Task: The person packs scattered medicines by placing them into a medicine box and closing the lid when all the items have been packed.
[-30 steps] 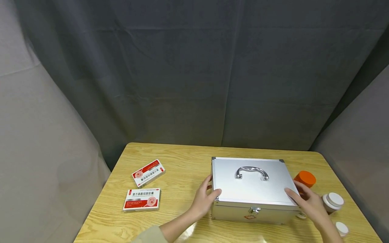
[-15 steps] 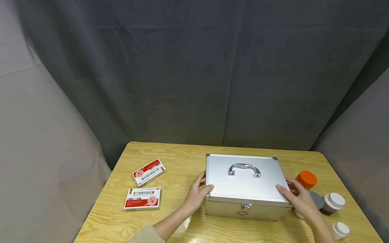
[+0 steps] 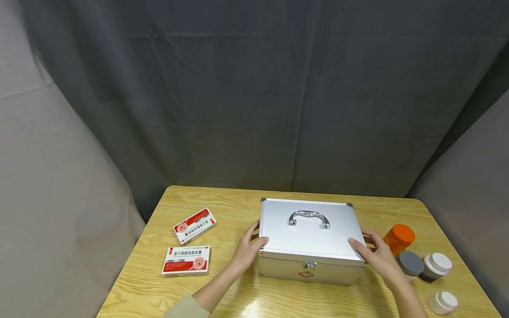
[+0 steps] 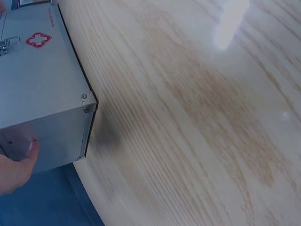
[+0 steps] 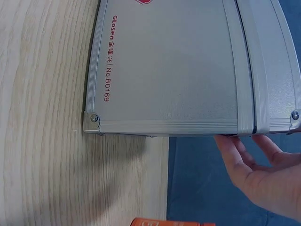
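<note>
Metal case (image 3: 286, 270) sits near the middle of the worktop (image 3: 230, 212), lid (image 3: 310, 238) down, latch (image 3: 309, 266) toward the wearer. Left hand (image 3: 247, 251) and right hand (image 3: 377, 256) grip it, 1 at each end: thumbs on the lid's edge, fingers bent against the end walls, the right ones a little spread about the lid seam; left fingertips partly hidden, exact contact unclear. Cannot tell whether the base lies fully flat. Handle (image 3: 309, 214) untouched. To the right: orange bottle (image 3: 397, 240) just beside the right hand, then grey-lidded jar (image 3: 411, 263), white-capped jar (image 3: 436, 267), small white bottle (image 3: 442, 303). Well off to the left: 2 cartons, upper carton (image 3: 195, 226) and lower carton (image 3: 186, 260). Judgement on handling: press both ends evenly, match the 2 hands' pace so the case doesn't twist, bear on the body rather than the lid, and mind the right knuckles near the orange bottle.
</note>
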`<state>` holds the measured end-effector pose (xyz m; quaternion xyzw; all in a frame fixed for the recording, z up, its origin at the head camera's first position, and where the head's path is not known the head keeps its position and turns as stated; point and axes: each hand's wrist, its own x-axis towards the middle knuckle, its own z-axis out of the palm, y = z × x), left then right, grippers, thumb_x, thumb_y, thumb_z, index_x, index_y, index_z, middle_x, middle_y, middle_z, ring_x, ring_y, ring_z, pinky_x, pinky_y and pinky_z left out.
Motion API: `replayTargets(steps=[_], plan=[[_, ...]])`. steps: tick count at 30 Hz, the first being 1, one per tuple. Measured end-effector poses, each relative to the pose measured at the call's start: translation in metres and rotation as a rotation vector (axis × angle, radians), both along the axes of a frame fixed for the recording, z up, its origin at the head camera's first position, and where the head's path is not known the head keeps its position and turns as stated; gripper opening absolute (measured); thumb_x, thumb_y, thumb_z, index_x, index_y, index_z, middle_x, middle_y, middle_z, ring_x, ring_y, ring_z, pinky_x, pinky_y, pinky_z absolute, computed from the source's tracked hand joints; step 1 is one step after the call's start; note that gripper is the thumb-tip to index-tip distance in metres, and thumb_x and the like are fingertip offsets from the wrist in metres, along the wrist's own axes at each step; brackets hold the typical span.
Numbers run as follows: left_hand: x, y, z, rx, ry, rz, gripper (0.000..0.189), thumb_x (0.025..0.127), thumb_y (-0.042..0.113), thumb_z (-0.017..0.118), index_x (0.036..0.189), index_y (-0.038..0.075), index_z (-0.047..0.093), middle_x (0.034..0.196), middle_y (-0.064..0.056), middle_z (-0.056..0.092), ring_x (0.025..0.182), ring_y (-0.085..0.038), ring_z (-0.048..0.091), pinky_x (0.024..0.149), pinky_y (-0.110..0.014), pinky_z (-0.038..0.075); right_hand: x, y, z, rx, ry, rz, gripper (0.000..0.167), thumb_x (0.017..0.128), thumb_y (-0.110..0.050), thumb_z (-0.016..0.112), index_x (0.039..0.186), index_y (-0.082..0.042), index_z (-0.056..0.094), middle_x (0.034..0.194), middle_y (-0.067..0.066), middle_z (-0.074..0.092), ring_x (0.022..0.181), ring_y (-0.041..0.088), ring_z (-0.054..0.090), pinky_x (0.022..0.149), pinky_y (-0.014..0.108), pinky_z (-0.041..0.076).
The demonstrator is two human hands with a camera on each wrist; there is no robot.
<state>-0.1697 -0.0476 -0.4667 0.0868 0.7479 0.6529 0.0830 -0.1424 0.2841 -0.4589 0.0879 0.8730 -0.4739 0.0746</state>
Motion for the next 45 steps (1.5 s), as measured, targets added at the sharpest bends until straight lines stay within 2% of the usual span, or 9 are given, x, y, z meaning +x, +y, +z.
replayTargets(steps=[7,10,12,15,20,28,32,40,45], plan=[[-0.003,-0.009,0.003,-0.012,0.01,0.027,0.06,0.087,0.017,0.053,0.139,-0.002,0.032,0.138,-0.024,0.037,0.114,-0.04,0.046,0.086,-0.04,0.047,-0.006,-0.011,-0.002,-0.003,0.023,-0.013,0.071,0.09,-0.042,0.052,0.139,0.001,0.025,0.131,0.03,0.036,0.108,0.038,0.047,0.076,0.031,0.044],[-0.007,-0.013,0.001,-0.008,0.009,0.029,0.06,0.087,0.017,0.054,0.139,-0.001,0.031,0.138,-0.023,0.037,0.114,-0.039,0.046,0.085,-0.039,0.047,-0.009,-0.015,-0.002,-0.006,0.031,-0.011,0.071,0.09,-0.041,0.052,0.14,0.001,0.024,0.131,0.031,0.036,0.109,0.039,0.047,0.077,0.034,0.045],[-0.014,-0.015,-0.009,-0.01,0.013,0.032,0.06,0.087,0.018,0.054,0.14,0.0,0.032,0.138,-0.023,0.038,0.113,-0.038,0.046,0.085,-0.038,0.047,-0.01,-0.017,-0.002,-0.008,0.034,-0.007,0.071,0.09,-0.041,0.052,0.14,0.001,0.024,0.132,0.03,0.035,0.11,0.04,0.046,0.078,0.035,0.045],[-0.018,-0.019,-0.011,-0.003,0.013,0.039,0.06,0.087,0.018,0.055,0.14,0.001,0.033,0.137,-0.022,0.039,0.113,-0.037,0.047,0.084,-0.038,0.047,-0.012,-0.021,-0.002,-0.021,0.048,-0.012,0.07,0.09,-0.041,0.052,0.139,0.001,0.025,0.131,0.029,0.036,0.109,0.039,0.046,0.076,0.033,0.045],[-0.016,-0.022,0.0,-0.013,0.043,0.053,0.059,0.086,0.015,0.054,0.137,-0.004,0.034,0.134,-0.026,0.04,0.111,-0.04,0.048,0.085,-0.039,0.047,-0.016,-0.027,-0.003,-0.028,0.072,-0.029,0.068,0.089,-0.04,0.054,0.138,0.001,0.029,0.13,0.028,0.039,0.107,0.036,0.048,0.072,0.026,0.044],[-0.022,-0.026,0.001,-0.01,0.028,0.049,0.058,0.087,0.013,0.051,0.138,-0.006,0.031,0.136,-0.027,0.038,0.113,-0.04,0.047,0.089,-0.041,0.045,-0.022,-0.033,-0.001,-0.03,0.083,-0.027,0.067,0.089,-0.041,0.054,0.137,0.0,0.03,0.13,0.028,0.04,0.108,0.036,0.047,0.074,0.028,0.044],[-0.029,-0.029,-0.005,-0.001,0.014,0.05,0.058,0.087,0.013,0.052,0.139,-0.003,0.032,0.137,-0.025,0.038,0.114,-0.039,0.047,0.09,-0.042,0.044,-0.026,-0.035,-0.001,-0.059,0.09,-0.025,0.067,0.089,-0.04,0.054,0.137,0.0,0.03,0.13,0.027,0.039,0.108,0.036,0.047,0.075,0.027,0.044],[-0.045,-0.032,-0.033,-0.007,0.03,0.074,0.061,0.087,0.022,0.053,0.141,0.002,0.032,0.14,-0.021,0.037,0.117,-0.037,0.047,0.09,-0.039,0.044,-0.034,-0.038,-0.002,-0.059,0.081,-0.039,0.068,0.088,-0.042,0.054,0.137,-0.001,0.031,0.131,0.027,0.04,0.109,0.036,0.046,0.077,0.03,0.043],[-0.047,-0.032,-0.032,-0.013,0.027,0.079,0.061,0.087,0.022,0.053,0.141,0.002,0.031,0.14,-0.022,0.035,0.117,-0.038,0.046,0.091,-0.04,0.043,-0.039,-0.038,-0.004,-0.058,0.072,-0.044,0.07,0.088,-0.045,0.054,0.138,-0.002,0.031,0.132,0.026,0.04,0.111,0.037,0.046,0.079,0.031,0.043]])
